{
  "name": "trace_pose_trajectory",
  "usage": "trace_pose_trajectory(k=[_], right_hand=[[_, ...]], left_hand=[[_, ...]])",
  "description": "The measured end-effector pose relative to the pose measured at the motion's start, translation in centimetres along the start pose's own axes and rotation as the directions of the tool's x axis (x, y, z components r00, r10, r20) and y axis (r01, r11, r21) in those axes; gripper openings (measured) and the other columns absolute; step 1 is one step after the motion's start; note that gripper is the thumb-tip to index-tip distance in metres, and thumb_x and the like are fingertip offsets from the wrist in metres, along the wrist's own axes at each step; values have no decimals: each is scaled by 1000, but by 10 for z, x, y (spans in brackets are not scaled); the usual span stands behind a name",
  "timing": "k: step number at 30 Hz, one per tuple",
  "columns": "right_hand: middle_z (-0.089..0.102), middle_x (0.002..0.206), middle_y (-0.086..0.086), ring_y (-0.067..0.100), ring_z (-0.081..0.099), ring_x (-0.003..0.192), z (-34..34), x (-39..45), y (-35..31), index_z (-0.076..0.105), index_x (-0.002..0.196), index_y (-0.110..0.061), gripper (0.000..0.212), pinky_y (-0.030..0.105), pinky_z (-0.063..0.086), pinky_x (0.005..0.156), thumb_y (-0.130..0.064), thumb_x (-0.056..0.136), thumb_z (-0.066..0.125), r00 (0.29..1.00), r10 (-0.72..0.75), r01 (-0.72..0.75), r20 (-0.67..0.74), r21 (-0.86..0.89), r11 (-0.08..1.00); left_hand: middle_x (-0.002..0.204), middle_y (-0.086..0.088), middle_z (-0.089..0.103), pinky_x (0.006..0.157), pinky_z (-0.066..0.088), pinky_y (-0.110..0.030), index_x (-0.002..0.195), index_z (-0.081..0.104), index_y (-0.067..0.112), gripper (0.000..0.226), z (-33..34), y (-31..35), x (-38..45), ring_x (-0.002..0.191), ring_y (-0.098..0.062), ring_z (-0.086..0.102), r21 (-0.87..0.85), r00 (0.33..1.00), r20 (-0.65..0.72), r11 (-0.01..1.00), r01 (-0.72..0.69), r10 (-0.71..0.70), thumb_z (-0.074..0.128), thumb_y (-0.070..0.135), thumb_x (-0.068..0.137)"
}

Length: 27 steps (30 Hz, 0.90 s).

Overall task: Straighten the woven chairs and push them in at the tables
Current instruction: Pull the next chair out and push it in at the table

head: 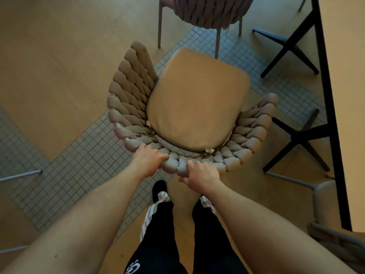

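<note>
Legs: person's, in dark trousers [158,234], standing on the floor just behind the chair.
Left hand: [147,160] fingers curled over the woven back rim, gripping it left of centre.
Right hand: [201,176] gripping the same rim, thumb under, just right of centre.
Chair: [193,107] woven, tan cushion, on the floor left of the table [341,95], apart from it.
Heading: seat front points up-frame and slightly right; back-to-front axis runs roughly along the table edge, not toward it.
Judged step: turning the chair to face the table before pushing in.
Risk, legs: dark table base [292,54] stands between chair and table; a skewed push could catch on it.
Risk, neighbour: second chair [207,12] stands just ahead; a straight shove could strike it.
Risk, floor: tile-to-wood seam may snag a dragged leg.
</note>
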State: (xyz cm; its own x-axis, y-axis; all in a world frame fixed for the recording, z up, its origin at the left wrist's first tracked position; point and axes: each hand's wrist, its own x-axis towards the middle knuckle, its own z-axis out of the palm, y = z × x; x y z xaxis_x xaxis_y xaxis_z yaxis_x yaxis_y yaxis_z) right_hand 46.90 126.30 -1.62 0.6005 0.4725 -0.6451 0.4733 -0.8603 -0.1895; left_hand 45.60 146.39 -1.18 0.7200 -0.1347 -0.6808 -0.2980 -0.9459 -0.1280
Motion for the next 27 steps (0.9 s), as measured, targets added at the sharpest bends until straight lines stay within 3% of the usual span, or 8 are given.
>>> trace_pose_trajectory(k=[4, 10, 16, 19, 27], right_hand=[[63, 127, 5, 29, 59, 120, -6, 0, 35, 44, 132, -21, 58, 44, 34, 102, -62, 92, 57, 989, -118, 127, 90, -102, 987], [61, 133, -1, 25, 57, 123, -26, 0, 105, 44, 133, -27, 66, 42, 36, 105, -65, 84, 66, 970, -146, 203, 195, -319, 926], [62, 131, -5, 21, 53, 125, -63, 6, 159, 45, 136, -33, 69, 40, 33, 105, -77, 83, 57, 972, -116, 213, 205, -552, 807], [62, 130, -6, 21, 52, 125, -65, 10, 169, 46, 137, -35, 77, 39, 33, 105, -86, 80, 48, 970, -112, 219, 216, -573, 790], [66, 120, -3, 21, 52, 112, -53, 6, 161, 52, 129, -29, 67, 37, 40, 100, -80, 86, 47, 978, -106, 188, 182, -526, 830]], left_hand=[[124, 0, 62, 96, 36, -49, 132, 44, 29, 44, -8, 16, 1, 115, -32, 57, -16, 999, 36, 999, 37, -37, 58, 19, 91], [121, -3, 61, 91, 42, -46, 125, 46, 26, 44, -24, 80, 12, 111, -29, 60, -229, 999, 18, 973, -29, 34, 67, 33, 88], [123, -5, 61, 95, 39, -52, 134, 42, 26, 45, -44, 144, 29, 113, -33, 60, -386, 999, 31, 921, 54, -45, 53, 13, 92], [120, -6, 63, 94, 39, -52, 139, 37, 29, 49, -47, 153, 36, 111, -34, 61, -382, 998, -1, 922, 65, -70, 44, 7, 96], [120, -6, 62, 89, 41, -51, 142, 34, 37, 50, -40, 139, 32, 110, -34, 59, -423, 1000, -27, 906, -17, 6, 41, 13, 99]])
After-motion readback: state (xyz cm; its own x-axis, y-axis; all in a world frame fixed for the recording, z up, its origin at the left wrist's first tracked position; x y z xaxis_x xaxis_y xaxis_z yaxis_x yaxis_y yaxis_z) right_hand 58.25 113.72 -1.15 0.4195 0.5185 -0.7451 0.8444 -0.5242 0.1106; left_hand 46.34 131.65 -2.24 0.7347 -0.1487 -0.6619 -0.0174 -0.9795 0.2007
